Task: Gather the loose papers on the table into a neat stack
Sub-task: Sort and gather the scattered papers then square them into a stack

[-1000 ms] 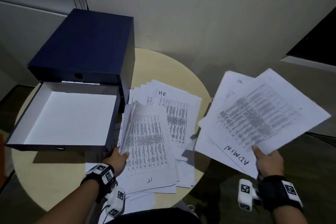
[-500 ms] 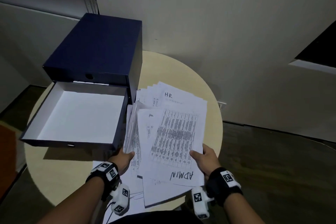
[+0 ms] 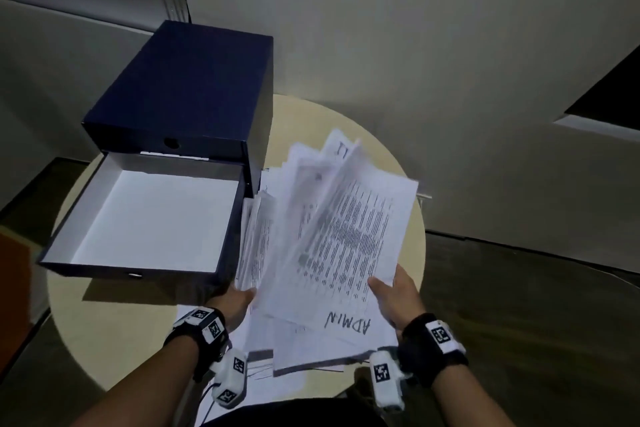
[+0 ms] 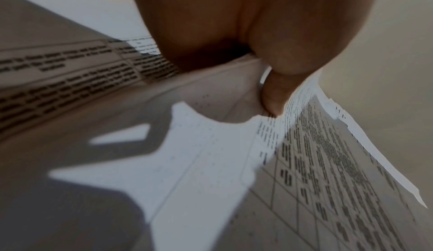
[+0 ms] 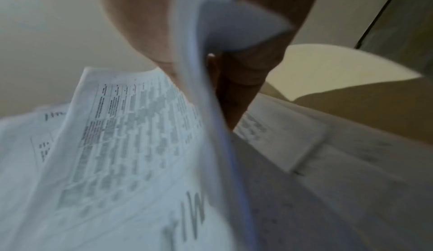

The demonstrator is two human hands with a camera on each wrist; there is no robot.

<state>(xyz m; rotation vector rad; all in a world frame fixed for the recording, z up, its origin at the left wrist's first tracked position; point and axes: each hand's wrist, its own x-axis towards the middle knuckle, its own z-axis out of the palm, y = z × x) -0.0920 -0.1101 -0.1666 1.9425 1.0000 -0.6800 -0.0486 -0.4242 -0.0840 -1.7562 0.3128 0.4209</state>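
Both hands hold one fanned bundle of printed papers (image 3: 332, 239) tilted up above the round table (image 3: 412, 218). The top sheet is marked ADMIN. My left hand (image 3: 239, 298) grips the bundle's left near edge beside the drawer; in the left wrist view its thumb (image 4: 274, 95) presses on the sheets (image 4: 211, 162). My right hand (image 3: 391, 291) grips the right near corner, thumb on top; the right wrist view shows the fingers (image 5: 241, 88) under the blurred sheets (image 5: 131, 143). A few loose papers (image 3: 277, 371) still lie on the table under the bundle.
A dark blue file box (image 3: 194, 90) stands at the table's back left, its white-lined drawer (image 3: 149, 218) pulled out toward me and empty. Pale wall rises behind the table; dark floor lies to the right.
My right hand brought the ADMIN sheets from the right onto the pile. Both hands have now lifted and tilted the gathered bundle off the table.
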